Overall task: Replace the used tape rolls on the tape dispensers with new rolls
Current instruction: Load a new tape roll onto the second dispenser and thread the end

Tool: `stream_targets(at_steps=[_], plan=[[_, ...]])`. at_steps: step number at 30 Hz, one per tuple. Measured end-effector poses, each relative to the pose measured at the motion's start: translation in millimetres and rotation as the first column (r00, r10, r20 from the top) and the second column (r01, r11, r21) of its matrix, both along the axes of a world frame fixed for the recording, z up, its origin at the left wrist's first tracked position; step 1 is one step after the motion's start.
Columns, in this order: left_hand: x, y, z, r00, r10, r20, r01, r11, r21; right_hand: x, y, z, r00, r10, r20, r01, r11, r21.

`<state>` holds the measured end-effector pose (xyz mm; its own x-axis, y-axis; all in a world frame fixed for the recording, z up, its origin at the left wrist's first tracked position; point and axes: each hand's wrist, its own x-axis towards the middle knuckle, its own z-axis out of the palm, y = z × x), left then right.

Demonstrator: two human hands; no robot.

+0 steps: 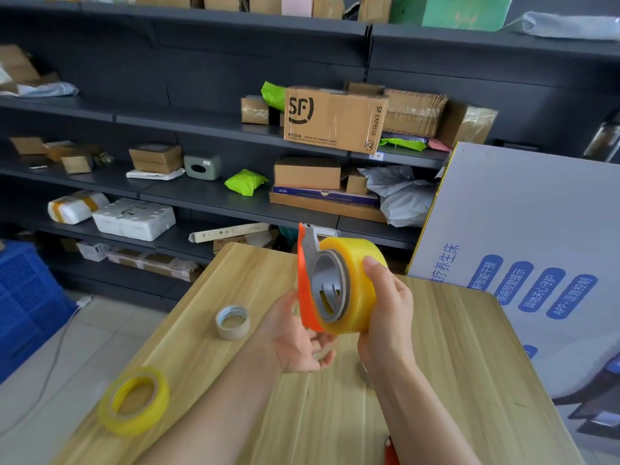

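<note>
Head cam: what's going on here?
A person is fitting a full yellow tape roll onto an orange tape dispenser, held up above the wooden table. The left hand holds the dispenser from below. The right hand grips the roll, which sits around the grey hub. On the table lie a nearly spent roll and a thinner yellow roll. An orange item pokes in at the bottom edge; too little shows to name it.
</note>
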<state>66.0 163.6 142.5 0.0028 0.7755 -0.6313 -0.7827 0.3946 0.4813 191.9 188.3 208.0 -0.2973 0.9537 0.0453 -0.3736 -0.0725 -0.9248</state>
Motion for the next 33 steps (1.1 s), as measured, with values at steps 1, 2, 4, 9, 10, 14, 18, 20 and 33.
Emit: stream_targets(at_steps=[1, 2, 4, 9, 10, 14, 18, 20, 33], plan=[[4.8, -1.4, 2.1, 0.999, 0.02, 0.029, -0.02, 1.0, 0.0, -0.1, -0.3, -1.2, 1.0, -0.016, 0.0, 0.016, 1.0, -0.008], [8.6, -2.1, 2.7, 0.996, 0.061, 0.059, -0.061, 0.998, -0.004, -0.3, -0.8, -1.7, 1.0, -0.025, 0.003, 0.025, 1.0, -0.011], [12.2, -1.0, 2.7, 0.969, 0.209, 0.133, -0.211, 0.978, 0.001, -0.2, -1.8, -2.6, 1.0, -0.029, 0.011, 0.029, 1.0, -0.009], [0.6, 2.5, 4.9, 0.802, 0.586, 0.115, -0.597, 0.787, 0.158, 4.2, -4.7, -3.6, 1.0, -0.012, -0.013, 0.012, 1.0, -0.023], [-3.6, 2.4, 7.7, 0.784, 0.606, 0.135, -0.62, 0.764, 0.179, 4.8, -4.6, -3.4, 1.0, -0.012, -0.024, 0.011, 0.999, -0.031], [-8.2, 1.2, 8.7, 0.764, 0.599, 0.241, -0.645, 0.716, 0.267, 5.1, -4.7, 1.0, 0.998, 0.013, -0.059, -0.015, 0.999, -0.046], [-3.9, 1.5, 3.1, 0.786, 0.545, 0.293, -0.618, 0.714, 0.328, 1.9, -9.3, 5.5, 0.998, 0.038, -0.057, -0.039, 0.999, -0.021], [-3.6, 1.4, 3.4, 0.786, 0.532, 0.315, -0.617, 0.712, 0.335, 1.4, -10.5, 7.3, 0.998, 0.034, -0.049, -0.034, 0.999, -0.01], [-8.9, -9.9, -5.9, 0.793, 0.488, 0.364, -0.604, 0.704, 0.374, 3.8, -11.9, 12.9, 1.0, 0.005, -0.023, -0.006, 0.999, -0.054]])
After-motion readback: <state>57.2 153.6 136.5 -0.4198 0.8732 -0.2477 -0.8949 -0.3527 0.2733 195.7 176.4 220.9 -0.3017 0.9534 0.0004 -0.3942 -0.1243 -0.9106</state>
